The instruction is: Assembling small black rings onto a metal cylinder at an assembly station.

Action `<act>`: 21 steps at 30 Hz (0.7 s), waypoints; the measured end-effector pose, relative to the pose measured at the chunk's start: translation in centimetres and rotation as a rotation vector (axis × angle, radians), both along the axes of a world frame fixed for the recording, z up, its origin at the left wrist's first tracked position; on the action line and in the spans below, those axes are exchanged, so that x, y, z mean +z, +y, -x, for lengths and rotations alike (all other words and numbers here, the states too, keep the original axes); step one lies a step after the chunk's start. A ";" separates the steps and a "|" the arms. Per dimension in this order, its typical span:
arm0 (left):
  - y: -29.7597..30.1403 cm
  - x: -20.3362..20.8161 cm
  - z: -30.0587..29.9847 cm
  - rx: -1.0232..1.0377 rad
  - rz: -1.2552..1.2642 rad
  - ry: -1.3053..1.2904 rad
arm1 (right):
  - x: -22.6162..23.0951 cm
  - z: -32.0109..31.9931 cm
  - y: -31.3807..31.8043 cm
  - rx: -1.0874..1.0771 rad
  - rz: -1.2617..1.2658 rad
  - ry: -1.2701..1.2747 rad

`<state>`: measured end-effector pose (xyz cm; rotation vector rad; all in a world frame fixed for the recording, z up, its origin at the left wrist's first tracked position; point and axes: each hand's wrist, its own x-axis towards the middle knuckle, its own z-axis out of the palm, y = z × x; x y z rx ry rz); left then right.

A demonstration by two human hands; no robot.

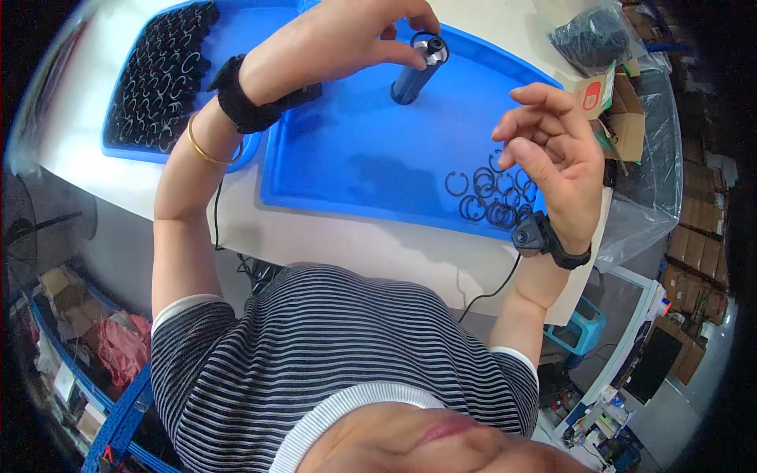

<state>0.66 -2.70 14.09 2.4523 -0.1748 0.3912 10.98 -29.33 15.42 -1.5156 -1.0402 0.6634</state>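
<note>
My left hand [371, 39] reaches to the top of an upright dark cylindrical post [412, 82]. Its thumb and index finger pinch a black C-shaped retaining ring [446, 57] at the post's tip, where a silvery collar surrounds a black knob. The post stands in a blue tray [347, 177]. Over the tray's right end hovers my right hand [556, 146], fingers loosely bent and apart, with nothing visible in them. Beneath and beside it lies a loose pile of black retaining rings [482, 189], partly hidden by that hand and wrist.
At the left, a second blue tray [106, 134] holds rows of black parts [162, 83]. An opened cardboard box [627, 118] and a clear bag of dark parts [591, 35] sit on the right of the white table [378, 232]. Cables [493, 290] hang over the near edge.
</note>
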 end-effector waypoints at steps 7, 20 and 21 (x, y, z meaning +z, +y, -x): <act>0.1 -0.6 -0.5 -0.023 0.004 -0.011 | 0.1 0.1 -0.2 -0.015 0.017 0.015; 0.6 -1.2 0.3 0.000 -0.003 0.028 | -0.5 0.4 0.6 0.012 0.017 0.026; 0.4 -1.2 0.0 -0.014 0.003 0.027 | -0.3 0.4 0.4 -0.001 0.023 0.025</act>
